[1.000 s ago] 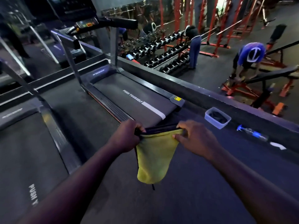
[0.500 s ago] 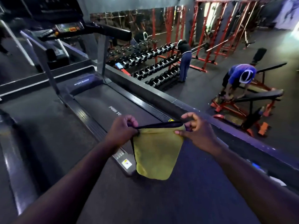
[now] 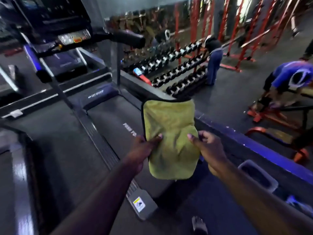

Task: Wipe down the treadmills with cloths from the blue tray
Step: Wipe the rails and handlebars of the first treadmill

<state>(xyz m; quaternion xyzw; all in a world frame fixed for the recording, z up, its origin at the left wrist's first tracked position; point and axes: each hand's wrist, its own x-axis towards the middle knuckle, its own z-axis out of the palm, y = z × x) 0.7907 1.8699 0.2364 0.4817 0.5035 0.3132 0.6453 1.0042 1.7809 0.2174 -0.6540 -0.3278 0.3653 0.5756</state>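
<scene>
Gym floor, dark, with dumbbell racks (image 3: 177, 65) at the back. A yellow cloth (image 3: 171, 138) hangs spread in the air above the treadmill (image 3: 110, 119) belt. The left hand (image 3: 144, 150) pinches its left edge, thumb on top; the right hand (image 3: 208, 150) pinches the right edge. The tray (image 3: 259, 175) sits low, beside the right forearm.

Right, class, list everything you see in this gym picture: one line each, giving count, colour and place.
Black treadmill with grey belt: one, black, centre.
Yellow microfibre cloth: one, yellow, held above that belt.
Second black treadmill: one, black, left edge.
Pale blue plastic tray: one, blue, lower right.
Black dumbbell rack: one, black, upper centre.
Red steel frames: several, red, top right.
Other people: two, a blue-shirted person bending at right, another by the dumbbells.
Left hand: one, pinches the cloth's left side.
Right hand: one, pinches its right side.
</scene>
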